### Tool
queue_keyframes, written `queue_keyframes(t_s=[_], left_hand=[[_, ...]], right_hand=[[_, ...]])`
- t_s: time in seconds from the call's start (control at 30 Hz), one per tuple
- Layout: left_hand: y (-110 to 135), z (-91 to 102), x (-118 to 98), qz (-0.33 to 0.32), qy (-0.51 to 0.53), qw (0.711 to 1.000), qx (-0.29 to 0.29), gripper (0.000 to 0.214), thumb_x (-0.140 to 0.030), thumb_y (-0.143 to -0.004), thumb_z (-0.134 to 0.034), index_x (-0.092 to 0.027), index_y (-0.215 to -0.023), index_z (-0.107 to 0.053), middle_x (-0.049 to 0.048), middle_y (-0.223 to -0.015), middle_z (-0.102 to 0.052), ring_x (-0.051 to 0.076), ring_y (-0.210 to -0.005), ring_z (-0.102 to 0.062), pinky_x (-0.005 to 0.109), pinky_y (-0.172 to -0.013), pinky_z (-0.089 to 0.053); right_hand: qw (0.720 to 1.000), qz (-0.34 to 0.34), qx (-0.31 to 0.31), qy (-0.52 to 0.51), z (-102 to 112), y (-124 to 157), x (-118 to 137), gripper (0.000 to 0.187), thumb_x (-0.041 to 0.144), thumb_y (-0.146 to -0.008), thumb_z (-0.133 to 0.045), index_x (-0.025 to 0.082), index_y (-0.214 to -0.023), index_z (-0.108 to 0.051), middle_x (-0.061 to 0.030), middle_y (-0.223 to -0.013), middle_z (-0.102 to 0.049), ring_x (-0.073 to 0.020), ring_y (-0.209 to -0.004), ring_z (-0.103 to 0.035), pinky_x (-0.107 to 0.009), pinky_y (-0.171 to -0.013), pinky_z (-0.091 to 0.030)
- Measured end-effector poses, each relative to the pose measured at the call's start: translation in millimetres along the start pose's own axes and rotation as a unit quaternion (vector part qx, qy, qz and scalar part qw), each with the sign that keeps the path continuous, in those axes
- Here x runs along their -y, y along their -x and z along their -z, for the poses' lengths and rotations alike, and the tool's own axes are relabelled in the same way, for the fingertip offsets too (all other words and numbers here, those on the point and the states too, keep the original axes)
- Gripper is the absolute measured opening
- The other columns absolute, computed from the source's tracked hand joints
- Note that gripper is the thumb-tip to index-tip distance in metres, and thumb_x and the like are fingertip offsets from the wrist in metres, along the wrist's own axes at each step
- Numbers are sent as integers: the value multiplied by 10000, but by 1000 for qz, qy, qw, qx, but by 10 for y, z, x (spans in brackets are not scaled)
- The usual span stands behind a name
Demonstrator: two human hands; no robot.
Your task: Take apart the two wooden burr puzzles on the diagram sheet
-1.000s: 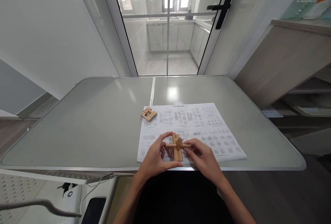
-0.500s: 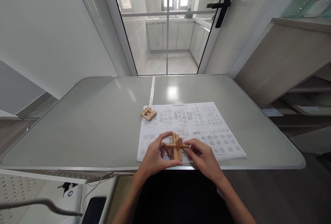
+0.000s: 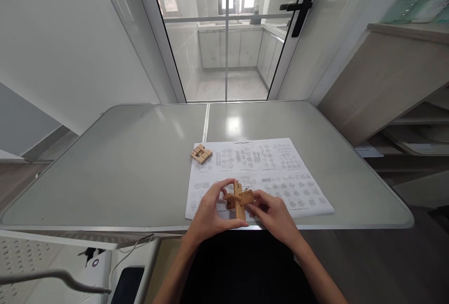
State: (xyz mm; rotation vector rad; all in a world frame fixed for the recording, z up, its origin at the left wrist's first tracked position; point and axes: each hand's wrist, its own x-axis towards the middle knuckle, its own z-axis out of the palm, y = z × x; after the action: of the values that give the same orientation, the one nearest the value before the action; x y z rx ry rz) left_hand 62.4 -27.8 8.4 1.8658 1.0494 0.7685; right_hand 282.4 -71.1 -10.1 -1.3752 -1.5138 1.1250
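A wooden cross-shaped puzzle [image 3: 240,199] made of interlocked bars is held just above the printed instruction sheet [image 3: 280,173] near the table's front edge. My left hand [image 3: 210,210] grips its left side, thumb under the long bar and fingers curled over the top. My right hand [image 3: 275,213] pinches the right-hand piece, which sits tilted. A second small cluster of wooden pieces [image 3: 201,154] lies at the sheet's upper left corner, untouched.
The grey table [image 3: 122,163] has a seam down its middle and a metal front rim. A glass door [image 3: 228,37] stands behind it, wooden shelving [image 3: 403,89] to the right. A white device with cables [image 3: 115,271] sits below left.
My right hand has turned the right-hand wooden piece, which now sits tilted against the cross. The puzzle shifted slightly; my left hand keeps its grip.
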Motion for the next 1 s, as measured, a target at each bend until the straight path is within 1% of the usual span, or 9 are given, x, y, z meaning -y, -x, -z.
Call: queue_keyframes(t_s=[0.07,0.13,0.27,0.4,0.5,0.63,0.7,0.83,1.0], left_hand=[[-6,7,-8,-25,1,1000,-2,953,-454,-643,-994,-314,-1473,-547,110,-1433,-601,321,-1298,-564,474,-1103,-495],[-10,6,-6,-27,19,999,7,931,-433,-671,-984,-313,-1475,-532,113,-1499,-565,346,-1406,-503,522,-1194,-426],[-2,-13,38,-1,74,997,5,930,-395,-694,-977,-302,-1476,-482,114,-1510,-580,338,-1395,-550,538,-1218,-410],[12,-24,68,12,125,992,-9,960,-354,-694,-978,-321,-1484,-433,120,-1543,-546,336,-1430,-539,514,-1202,-439],[12,-21,44,17,120,993,-5,909,-335,-725,-957,-347,-1471,-436,98,-1553,-522,318,-1403,-562,489,-1172,-467],[4,-27,8,8,79,997,-12,881,-294,-737,-939,-357,-1464,-444,79,-1520,-523,288,-1299,-610,458,-1105,-507],[3,-34,8,7,57,998,-14,896,-272,-732,-936,-354,-1472,-438,77,-1466,-549,269,-1220,-635,442,-1051,-531],[5,-39,12,-4,39,999,2,923,-261,-721,-935,-350,-1490,-432,61,-1385,-574,252,-1167,-639,425,-1031,-534],[2,-20,-17,-11,30,999,28,923,-278,-730,-936,-354,-1503,-438,45,-1300,-605,241,-1131,-635,428,-1044,-532]], right_hand=[[1000,-6,5,-22,9,3,7,173,390,-986,-673,239,-1041,-737,-1,-731,-750,-204,-679,-691,-310,-660,-487],[999,-10,9,-41,12,2,17,167,390,-978,-692,236,-1025,-734,-7,-760,-768,-211,-712,-712,-313,-678,-499],[999,-4,20,-35,4,-8,45,180,405,-992,-676,240,-1039,-729,-4,-794,-764,-197,-696,-686,-308,-649,-491],[1000,-2,1,-8,2,-15,62,282,462,-1004,-659,241,-1171,-716,-27,-861,-756,-190,-685,-633,-316,-643,-491],[1000,3,-23,-17,9,-17,51,344,491,-1003,-658,240,-1236,-686,-56,-990,-759,-208,-785,-665,-324,-694,-525],[999,21,-28,-38,11,-21,25,337,528,-1044,-581,239,-1176,-693,-75,-1107,-743,-223,-894,-694,-322,-731,-540],[999,20,-26,-41,8,-23,22,355,548,-1060,-544,230,-1106,-696,-74,-1082,-741,-216,-876,-695,-322,-740,-541],[999,-3,-20,-28,-2,-20,32,407,590,-1051,-541,220,-947,-675,-38,-854,-719,-203,-769,-676,-317,-719,-530],[999,-21,-15,-36,-7,-20,37,434,619,-1030,-562,220,-889,-656,-22,-777,-688,-194,-716,-646,-314,-702,-521]])
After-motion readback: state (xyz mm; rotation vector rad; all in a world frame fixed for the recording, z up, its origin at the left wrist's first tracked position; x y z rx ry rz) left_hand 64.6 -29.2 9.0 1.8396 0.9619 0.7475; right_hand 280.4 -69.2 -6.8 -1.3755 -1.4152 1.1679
